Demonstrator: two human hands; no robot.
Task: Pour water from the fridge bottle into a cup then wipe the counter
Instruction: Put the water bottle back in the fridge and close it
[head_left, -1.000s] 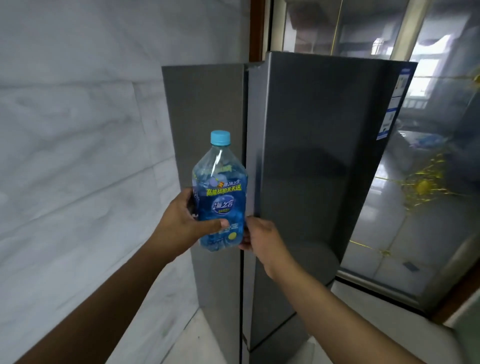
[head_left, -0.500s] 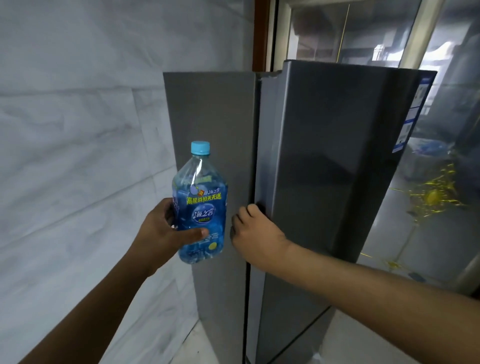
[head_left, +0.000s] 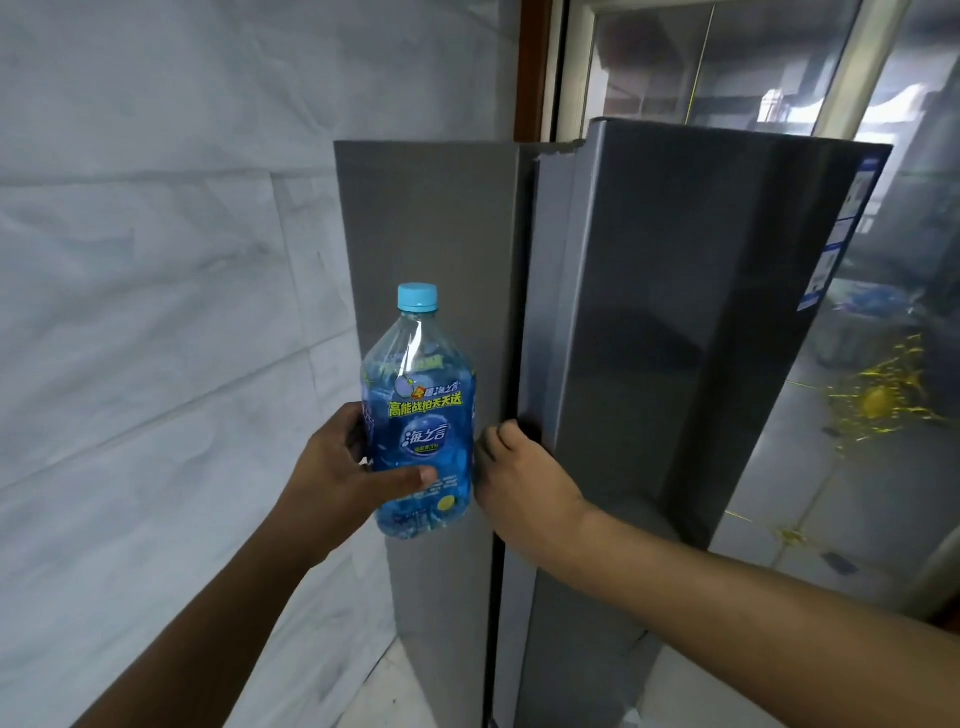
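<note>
My left hand (head_left: 337, 473) holds a clear plastic bottle (head_left: 421, 415) upright in front of the grey fridge (head_left: 649, 338). The bottle has a light blue cap, a blue label and liquid inside. My right hand (head_left: 519, 478) rests just right of the bottle, with its fingers curled on the inner edge of the fridge's right door (head_left: 550, 291). That door stands slightly out from the left door (head_left: 431, 218), with a narrow dark gap between them. No cup and no counter are in view.
A pale marble-patterned wall (head_left: 156, 312) runs close along the left of the fridge. Right of the fridge is a glass partition (head_left: 883, 415) with yellow splatter marks. Pale floor tiles (head_left: 384, 691) show at the fridge's foot.
The right fridge door has swung nearly closed with my right hand on its edge. The bottle in my left hand drifted left and slightly lower, then steadied. My view shifted closer.
</note>
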